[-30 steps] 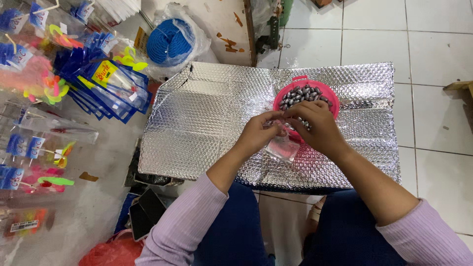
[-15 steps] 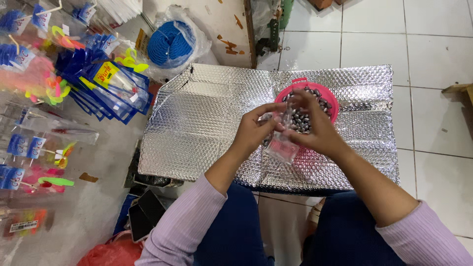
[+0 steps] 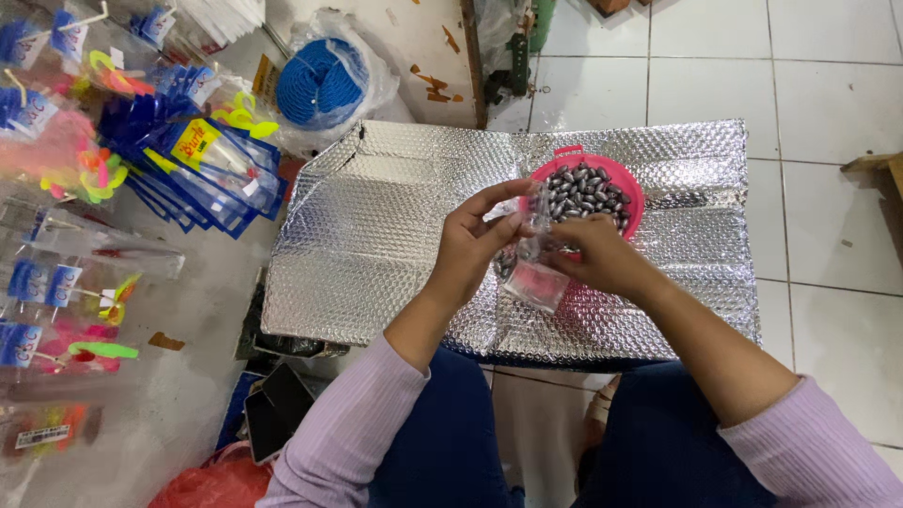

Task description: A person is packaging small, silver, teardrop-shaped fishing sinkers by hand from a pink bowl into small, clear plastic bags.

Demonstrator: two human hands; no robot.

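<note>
Both hands pinch a small clear bag [image 3: 534,273] over the foil mat [image 3: 376,245]: left hand [image 3: 470,246] grips its top edge, right hand [image 3: 594,259] its side. Just beyond sits a pink bowl [image 3: 632,193] of grey weights [image 3: 585,193].

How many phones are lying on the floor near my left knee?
2. Both dark phones lie side by side left of the left knee: one nearer the silver mat, the other just below it. Others may be hidden under the silver mat.
</note>
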